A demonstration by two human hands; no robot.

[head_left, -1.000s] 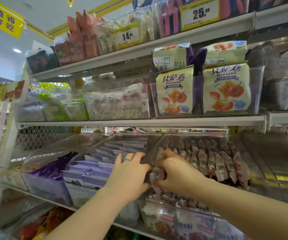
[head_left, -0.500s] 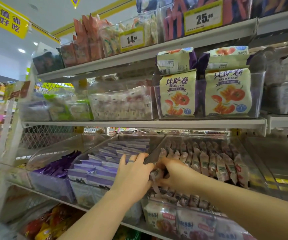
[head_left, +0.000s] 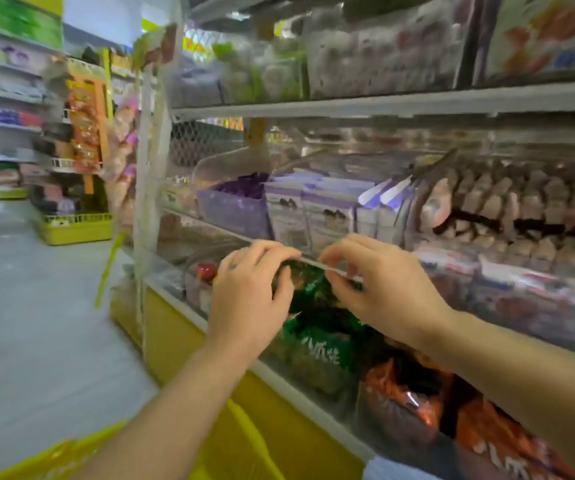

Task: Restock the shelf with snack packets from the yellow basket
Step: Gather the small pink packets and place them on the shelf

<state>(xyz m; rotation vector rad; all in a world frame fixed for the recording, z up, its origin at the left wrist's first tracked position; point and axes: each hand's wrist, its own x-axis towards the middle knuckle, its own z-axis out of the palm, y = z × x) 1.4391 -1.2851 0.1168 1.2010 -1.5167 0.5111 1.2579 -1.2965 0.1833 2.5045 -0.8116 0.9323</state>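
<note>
My left hand [head_left: 248, 293] and right hand [head_left: 381, 289] are close together with curled fingers, but the blur hides whether they hold anything. Green snack packets [head_left: 320, 337] sit just under them, and the yellow basket [head_left: 251, 445] is below my arms.

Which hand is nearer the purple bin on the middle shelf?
Left. The left hand is just below the purple bin, slightly to its right; the right hand is below too, but farther right, under the white packets.
</note>
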